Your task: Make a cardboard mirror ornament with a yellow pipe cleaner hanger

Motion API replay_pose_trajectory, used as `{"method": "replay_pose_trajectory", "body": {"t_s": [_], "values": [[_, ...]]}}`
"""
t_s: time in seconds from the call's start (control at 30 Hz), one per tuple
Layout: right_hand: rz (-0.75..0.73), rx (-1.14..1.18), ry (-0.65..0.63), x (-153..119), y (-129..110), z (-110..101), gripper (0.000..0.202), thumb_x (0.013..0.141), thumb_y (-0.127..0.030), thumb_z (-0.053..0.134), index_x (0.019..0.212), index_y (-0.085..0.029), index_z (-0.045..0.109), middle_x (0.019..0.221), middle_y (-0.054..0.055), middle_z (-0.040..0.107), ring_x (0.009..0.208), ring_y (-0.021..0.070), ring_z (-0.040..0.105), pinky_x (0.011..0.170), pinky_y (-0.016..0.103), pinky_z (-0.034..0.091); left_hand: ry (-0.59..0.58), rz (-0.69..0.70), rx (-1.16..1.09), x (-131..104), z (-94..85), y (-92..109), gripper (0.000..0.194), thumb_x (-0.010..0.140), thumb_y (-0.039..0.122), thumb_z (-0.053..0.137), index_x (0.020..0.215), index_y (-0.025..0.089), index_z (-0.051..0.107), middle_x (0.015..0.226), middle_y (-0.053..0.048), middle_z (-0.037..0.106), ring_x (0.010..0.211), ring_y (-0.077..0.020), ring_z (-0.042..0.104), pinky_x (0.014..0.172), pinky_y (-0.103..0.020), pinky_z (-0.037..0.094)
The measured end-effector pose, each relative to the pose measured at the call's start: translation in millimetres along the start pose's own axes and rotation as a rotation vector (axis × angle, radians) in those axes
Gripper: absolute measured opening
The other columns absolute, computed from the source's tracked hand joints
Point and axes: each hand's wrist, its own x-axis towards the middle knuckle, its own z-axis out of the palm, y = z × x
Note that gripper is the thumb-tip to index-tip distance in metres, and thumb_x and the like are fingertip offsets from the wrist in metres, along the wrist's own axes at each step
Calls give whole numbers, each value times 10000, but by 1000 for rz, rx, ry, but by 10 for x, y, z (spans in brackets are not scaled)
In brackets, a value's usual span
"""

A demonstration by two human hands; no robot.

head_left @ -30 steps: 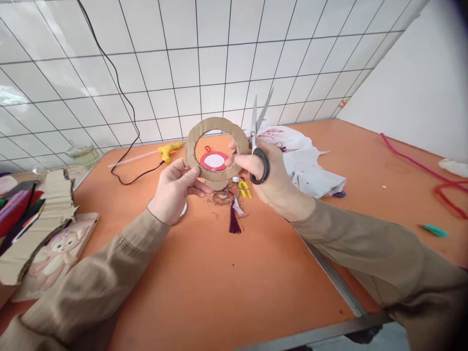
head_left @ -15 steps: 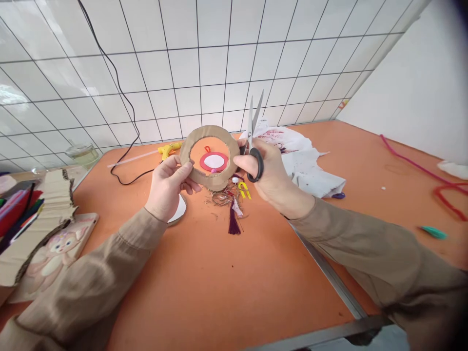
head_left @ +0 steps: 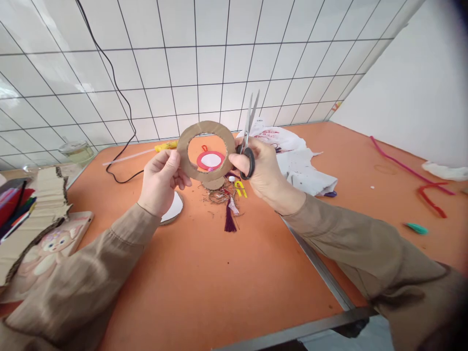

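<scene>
One cardboard ring, held above the bench and angled for viewing — left hand gripping one side, right hand the other, with scissors also in its grip, blades up and slightly apart. Any turning calls for keeping blades off the ring. Around: red disc, tassel, white disc beside left hand — crumpled bag crowding the right.

Half-hidden, probably a glue gun
</scene>
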Motion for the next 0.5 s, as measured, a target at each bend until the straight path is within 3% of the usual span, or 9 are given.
{"method": "replay_pose_trajectory", "body": {"t_s": [0.13,0.2,0.33,0.5], "values": [[-7,51,91,-26,1,40,119,664,-206,674,716,-255,579,697,-29,590,650,144,567,538,277,476,-198,-131,-25,-92,65,-127,439,680,464,850,959,169,683,861,-57,751,554,-149,692,445,-228,496],[30,70,86,-56,11,68,122,664,-204,672,723,-261,582,691,-31,593,629,142,558,512,272,456,-246,-163,-26,-143,111,-164,398,706,424,840,957,151,694,944,-94,765,570,-150,697,473,-241,524],[36,60,33,-95,16,85,110,664,-187,661,713,-263,600,709,-33,600,623,131,546,504,264,431,-179,-164,-10,-172,130,-136,288,755,400,790,823,136,696,835,-96,773,527,-143,669,475,-247,515],[-35,45,-3,-63,-40,36,123,649,-166,659,707,-263,613,704,-36,599,644,136,539,526,267,446,-160,-94,102,-101,35,-13,136,765,258,748,714,144,694,585,-37,701,515,-151,661,485,-234,501]]}}
